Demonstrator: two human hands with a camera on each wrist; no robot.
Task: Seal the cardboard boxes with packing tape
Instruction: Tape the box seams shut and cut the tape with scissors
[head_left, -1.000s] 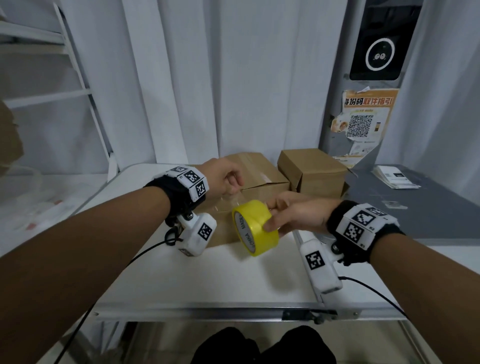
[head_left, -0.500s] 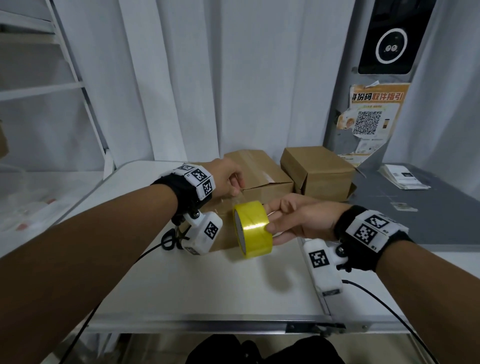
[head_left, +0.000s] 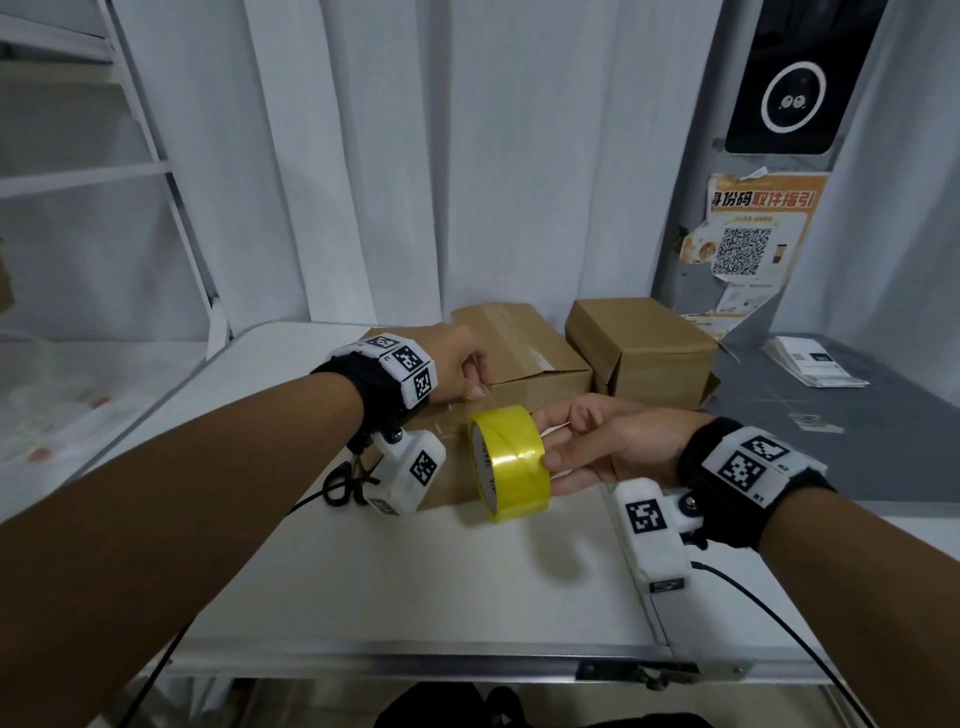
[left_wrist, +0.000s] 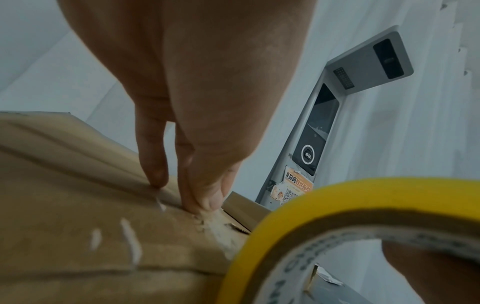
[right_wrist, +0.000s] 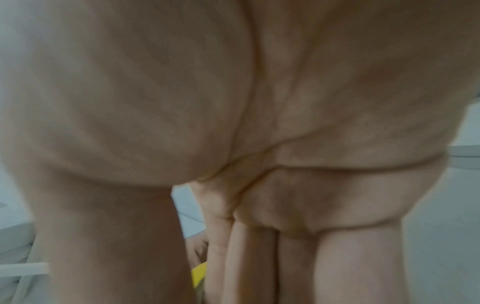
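A yellow packing tape roll (head_left: 511, 462) hangs just above the white table (head_left: 363, 571), gripped by my right hand (head_left: 558, 457) with fingers over it and thumb on its band. A clear strip runs from the roll up to my left hand (head_left: 470, 382). That hand pinches the tape end down onto the top of the near cardboard box (head_left: 452, 483). The left wrist view shows thumb and fingertips (left_wrist: 200, 202) on the box's top (left_wrist: 78, 205), with the roll (left_wrist: 298, 201) close by. My palm fills the right wrist view, leaving only a sliver of the roll (right_wrist: 198, 275).
Two more cardboard boxes stand behind, one in the middle (head_left: 519, 353) and one to the right (head_left: 644, 348). Black loops, perhaps scissors (head_left: 343, 486), lie under my left wrist. A grey counter (head_left: 831, 441) with papers (head_left: 815, 361) adjoins on the right. A white curtain hangs behind.
My right hand has turned palm-up and rotated the roll, so its yellow band faces me more. The left hand stays on the box with the tape end.
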